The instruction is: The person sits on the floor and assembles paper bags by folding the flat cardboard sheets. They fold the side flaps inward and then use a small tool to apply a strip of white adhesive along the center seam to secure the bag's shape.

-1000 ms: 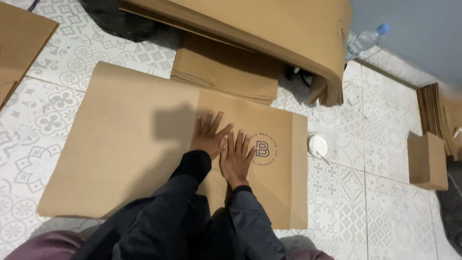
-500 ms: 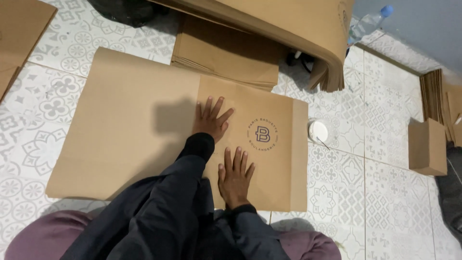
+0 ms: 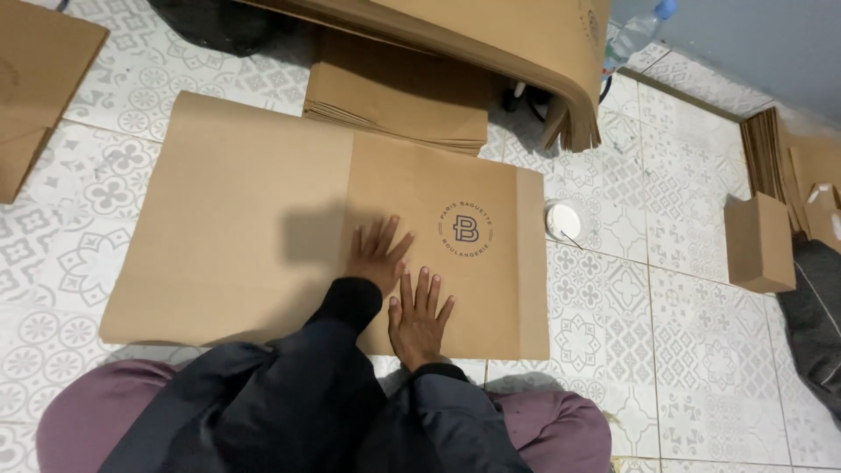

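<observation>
Two bare hands pressed flat on a large brown cardboard sheet (image 3: 228,228) lying on the patterned tiled floor (image 3: 604,333), directly in front of the seated person's knees. Right hand (image 3: 419,314) drawn back over the last second from just beside the round printed emblem (image 3: 465,229) toward the near edge of the sheet, now resting below and to the left of that emblem. Left hand (image 3: 377,256) kept close to where it was, at the edge of the folded-over panel, just left of the emblem. Judged from this shift: a smoothing stroke along the panel toward the body, with the panel lying flat and no lifted corner visible. Both hands fully open, fingers spread and extended, palms down on the board; nothing gripped, nothing pinched, contact by palm and fingertips only. Hands near each other but not overlapping, left slightly farther from the body than right. Dark sleeves covering both wrists. Beyond the far edge of the sheet, a stack of flat cardboard pieces (image 3: 399,101), and above it a thick bent pile of board (image 3: 491,35). To the right, apart from the sheet, a small white round object (image 3: 562,219), kind not clear, a small closed box (image 3: 759,243), and a plastic bottle (image 3: 635,33) at the wall.
</observation>
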